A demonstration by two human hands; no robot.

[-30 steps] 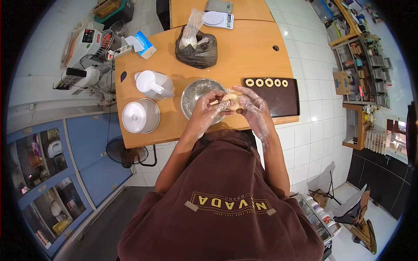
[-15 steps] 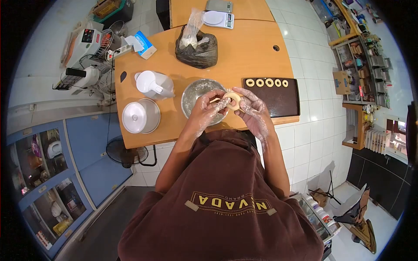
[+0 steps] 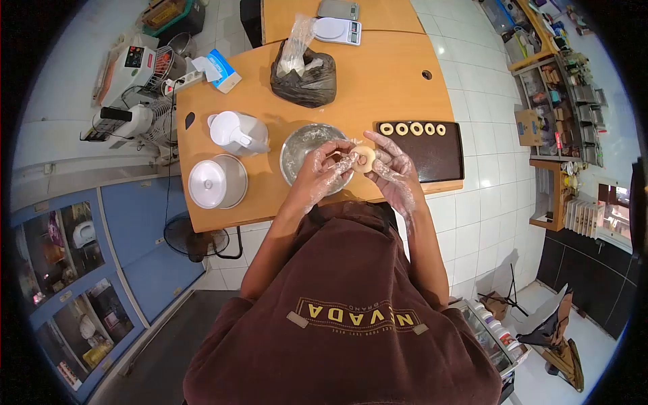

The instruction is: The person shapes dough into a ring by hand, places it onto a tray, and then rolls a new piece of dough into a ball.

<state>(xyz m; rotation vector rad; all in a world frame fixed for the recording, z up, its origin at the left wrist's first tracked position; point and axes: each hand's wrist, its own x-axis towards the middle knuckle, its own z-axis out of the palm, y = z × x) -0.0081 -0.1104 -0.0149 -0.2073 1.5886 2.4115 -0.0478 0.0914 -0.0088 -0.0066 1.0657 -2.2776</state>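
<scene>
A pale ring of dough [image 3: 365, 157] is held up between my two floury hands, over the right rim of a metal bowl [image 3: 291, 160]. My left hand [image 3: 327, 169] pinches the ring's left side with thumb and fingertips. On the other side, my right hand [image 3: 395, 169] has its thumb and some fingers against the ring, with the index finger stretched out away from it. Flour coats the inside of the bowl. To the right, several similar dough rings [image 3: 416, 127] sit in a row along the far edge of a dark baking tray [image 3: 432, 158].
On the table's left stand a white pitcher [image 3: 237, 132] and a white lidded container [image 3: 217, 182]. A black plastic bag [image 3: 307, 84] lies behind the bowl. Farther back are a white kitchen scale [image 3: 341, 30] and a blue-and-white carton [image 3: 219, 71].
The dough ring has turned a little and shifted slightly down and right. My right index finger has lifted away from it. The other things look unmoved.
</scene>
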